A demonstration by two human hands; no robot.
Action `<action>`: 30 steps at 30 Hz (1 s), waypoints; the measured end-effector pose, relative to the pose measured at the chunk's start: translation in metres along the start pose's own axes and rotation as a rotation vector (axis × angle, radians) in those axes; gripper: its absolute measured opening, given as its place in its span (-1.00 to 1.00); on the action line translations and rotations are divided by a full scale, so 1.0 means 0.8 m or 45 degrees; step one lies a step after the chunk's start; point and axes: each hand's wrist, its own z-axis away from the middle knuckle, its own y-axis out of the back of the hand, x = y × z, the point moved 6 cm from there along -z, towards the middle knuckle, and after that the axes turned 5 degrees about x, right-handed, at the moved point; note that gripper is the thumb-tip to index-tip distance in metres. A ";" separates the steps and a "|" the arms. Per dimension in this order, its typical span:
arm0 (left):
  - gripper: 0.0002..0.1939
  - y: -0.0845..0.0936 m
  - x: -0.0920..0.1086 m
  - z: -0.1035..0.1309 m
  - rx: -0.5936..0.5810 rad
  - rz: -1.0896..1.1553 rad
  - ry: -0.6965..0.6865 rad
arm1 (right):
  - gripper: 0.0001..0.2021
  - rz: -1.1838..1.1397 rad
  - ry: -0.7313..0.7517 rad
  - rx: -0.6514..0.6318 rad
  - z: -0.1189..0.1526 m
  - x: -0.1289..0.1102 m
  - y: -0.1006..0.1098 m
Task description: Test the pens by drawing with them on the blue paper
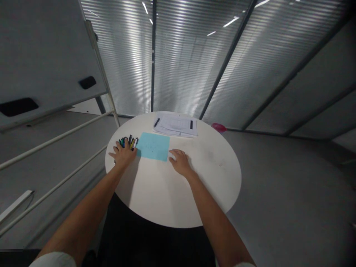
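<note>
My left hand [124, 154] lies with spread fingers over the near side of a cluster of markers [134, 143], at the left of the round white table [214, 178]. Its fingers cover part of the cluster. Just right of the markers a light blue sheet [153, 146] lies flat. Beside the sheet's right edge, my right hand [180, 161] rests low over the table with its fingers apart and nothing in them.
Stacked white papers [176, 126] lie at the table's far edge, with a dark pen [156, 122] on their left side. A whiteboard on a white metal frame [55, 140] stands at the left. A pink object [219, 127] shows beyond the table, near the corrugated wall.
</note>
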 end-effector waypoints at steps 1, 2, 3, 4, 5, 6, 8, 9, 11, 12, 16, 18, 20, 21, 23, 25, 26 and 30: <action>-0.20 0.004 -0.001 0.000 0.012 0.011 -0.002 | -0.64 -0.015 -0.026 0.016 0.010 0.017 0.009; -0.20 0.009 -0.002 0.000 0.030 0.021 0.001 | -0.64 -0.022 -0.054 0.027 0.021 0.035 0.017; -0.21 0.015 -0.003 0.001 0.056 0.034 0.006 | -0.64 -0.023 -0.083 0.038 0.033 0.053 0.025; -0.22 0.023 -0.003 0.003 0.085 0.047 0.010 | -0.64 -0.017 -0.109 0.047 0.045 0.070 0.032; -0.23 0.031 -0.002 0.007 0.125 0.063 0.005 | -0.63 -0.006 -0.130 0.059 0.059 0.084 0.039; -0.25 0.039 0.002 0.012 0.165 0.084 -0.031 | -0.61 0.012 -0.149 0.075 0.072 0.097 0.045; -0.30 0.048 0.020 0.033 0.177 0.141 -0.244 | -0.58 0.070 -0.168 0.081 0.098 0.111 0.053; -0.33 0.048 0.033 0.048 0.137 0.164 -0.397 | -0.56 0.114 -0.181 0.088 0.110 0.114 0.056; -0.34 0.041 0.057 0.086 0.019 0.211 -0.692 | -0.50 0.207 -0.179 0.079 0.127 0.110 0.061; -0.34 0.034 0.067 0.107 -0.068 0.224 -0.811 | -0.47 0.241 -0.179 0.065 0.134 0.105 0.062; -0.32 0.005 0.080 0.172 -0.331 0.188 -1.051 | -0.40 0.326 -0.179 0.013 0.147 0.081 0.059; -0.31 -0.002 0.077 0.187 -0.382 0.162 -1.092 | -0.38 0.339 -0.179 -0.017 0.152 0.072 0.053; -0.30 -0.005 0.072 0.192 -0.394 0.139 -1.087 | -0.35 0.342 -0.164 -0.050 0.156 0.066 0.045; -0.29 -0.006 0.069 0.193 -0.390 0.132 -1.078 | -0.34 0.341 -0.160 -0.062 0.157 0.064 0.042; -0.26 -0.006 0.067 0.193 -0.378 0.127 -1.064 | -0.32 0.338 -0.163 -0.073 0.159 0.064 0.038; -0.25 -0.007 0.068 0.193 -0.372 0.127 -1.056 | -0.30 0.335 -0.165 -0.073 0.160 0.064 0.037; -0.25 -0.007 0.068 0.193 -0.372 0.127 -1.054 | -0.30 0.334 -0.161 -0.073 0.160 0.064 0.037; -0.25 -0.010 0.068 0.194 -0.380 0.119 -1.056 | -0.29 0.340 -0.147 -0.065 0.161 0.063 0.040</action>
